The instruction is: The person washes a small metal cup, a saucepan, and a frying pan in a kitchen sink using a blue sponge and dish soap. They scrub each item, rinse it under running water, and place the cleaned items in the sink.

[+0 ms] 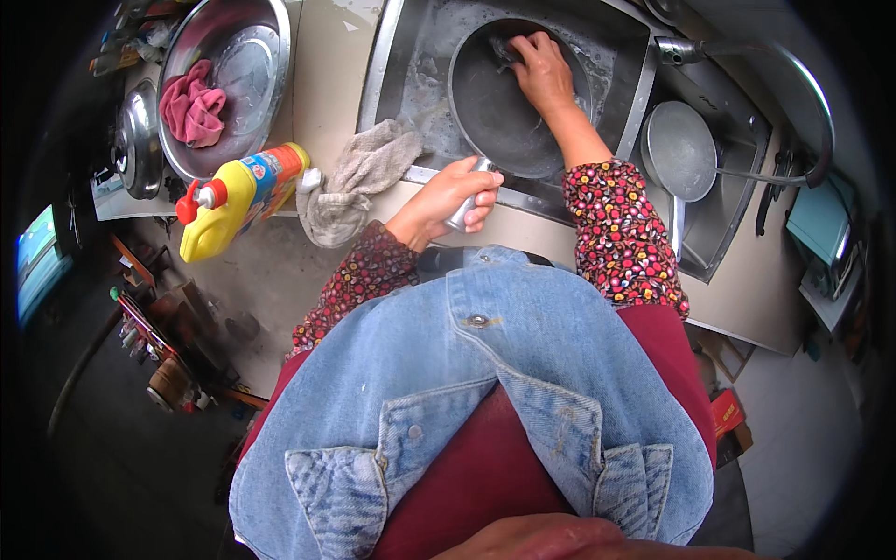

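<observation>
A dark frying pan point(500, 115) lies tilted in a steel sink basin point(427, 52), where suds and water spread around it. My left hand point(458, 196) is closed around the pan's metal handle point(463, 210) at the basin's front edge. Inside the pan, near its far wall, my right hand point(542, 70) presses a scouring pad point(502, 52), mostly hidden by the fingers. A crumpled grey cloth point(364, 178) lies on the counter left of my left hand.
A yellow detergent bottle point(245, 199) and a metal basin point(280, 91) with a pink cloth point(192, 105) are at the left. On the right, a saucepan point(679, 150) sits over a smaller sink compartment point(728, 217), below a curved faucet point(819, 91). A lidded pot point(140, 140) stands far left.
</observation>
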Tool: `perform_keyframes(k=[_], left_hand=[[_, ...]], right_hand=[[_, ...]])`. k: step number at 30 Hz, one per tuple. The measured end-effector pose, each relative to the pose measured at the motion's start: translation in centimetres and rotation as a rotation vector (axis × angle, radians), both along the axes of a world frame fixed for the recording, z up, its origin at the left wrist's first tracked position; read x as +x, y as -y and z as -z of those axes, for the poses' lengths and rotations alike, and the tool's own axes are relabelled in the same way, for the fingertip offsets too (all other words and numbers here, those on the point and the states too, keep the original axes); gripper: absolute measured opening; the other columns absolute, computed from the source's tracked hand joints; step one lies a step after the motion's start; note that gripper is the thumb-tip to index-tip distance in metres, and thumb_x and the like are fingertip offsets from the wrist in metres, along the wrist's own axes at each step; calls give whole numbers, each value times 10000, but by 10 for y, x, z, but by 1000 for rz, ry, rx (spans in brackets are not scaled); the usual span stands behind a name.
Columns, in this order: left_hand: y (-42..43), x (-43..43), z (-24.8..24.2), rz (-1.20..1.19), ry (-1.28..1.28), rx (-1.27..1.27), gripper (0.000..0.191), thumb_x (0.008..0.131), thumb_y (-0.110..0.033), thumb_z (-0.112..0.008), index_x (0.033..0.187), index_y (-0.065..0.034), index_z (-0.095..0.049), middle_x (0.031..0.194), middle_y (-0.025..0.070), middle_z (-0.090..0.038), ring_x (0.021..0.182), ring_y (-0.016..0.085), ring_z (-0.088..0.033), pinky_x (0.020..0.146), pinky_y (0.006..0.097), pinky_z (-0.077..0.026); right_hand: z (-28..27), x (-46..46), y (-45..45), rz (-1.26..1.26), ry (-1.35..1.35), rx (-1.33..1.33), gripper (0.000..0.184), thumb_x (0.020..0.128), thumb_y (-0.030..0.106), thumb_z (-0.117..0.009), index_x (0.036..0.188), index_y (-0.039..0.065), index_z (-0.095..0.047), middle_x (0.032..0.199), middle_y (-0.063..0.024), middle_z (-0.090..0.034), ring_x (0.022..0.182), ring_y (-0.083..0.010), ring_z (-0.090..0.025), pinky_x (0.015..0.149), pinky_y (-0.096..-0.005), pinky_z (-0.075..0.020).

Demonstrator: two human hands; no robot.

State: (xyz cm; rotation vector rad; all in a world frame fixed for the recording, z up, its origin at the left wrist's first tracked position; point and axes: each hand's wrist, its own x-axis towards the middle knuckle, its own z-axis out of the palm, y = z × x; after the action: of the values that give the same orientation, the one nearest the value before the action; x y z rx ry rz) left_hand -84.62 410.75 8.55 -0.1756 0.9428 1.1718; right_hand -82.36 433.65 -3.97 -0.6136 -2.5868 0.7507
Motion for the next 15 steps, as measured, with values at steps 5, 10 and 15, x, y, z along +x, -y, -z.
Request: perform_keyframes(k=[5, 10, 15], left_hand=[[-9, -2, 27, 4, -203, 27, 188, 971, -212, -573, 940, -75, -448, 691, 6, -504, 443, 94, -471, 397, 264, -384], [-5, -16, 21, 33, -352, -15, 277, 983, -303, -546, 985, -34, -475, 701, 24, -516, 451, 110, -492, 407, 263, -391], [-9, -30, 11, -20, -355, -42, 223, 949, -179, -585, 972, -6, -446, 731, 51, -532, 476, 135, -522, 413, 296, -432]], right_hand=[[21, 61, 21, -170, 508, -153, 314, 736, 86, -733, 1041, 144, -683, 977, -84, -623, 919, -270, -630, 800, -350, -520], [9, 67, -2, 141, 196, -958, 320, 758, 143, -748, 1067, 70, -704, 997, -98, -692, 947, -176, -620, 836, -319, -489], [58, 77, -13, 287, 644, 141, 286, 761, 129, -738, 1041, 80, -706, 1023, -104, -702, 920, -194, -645, 846, -326, -499]])
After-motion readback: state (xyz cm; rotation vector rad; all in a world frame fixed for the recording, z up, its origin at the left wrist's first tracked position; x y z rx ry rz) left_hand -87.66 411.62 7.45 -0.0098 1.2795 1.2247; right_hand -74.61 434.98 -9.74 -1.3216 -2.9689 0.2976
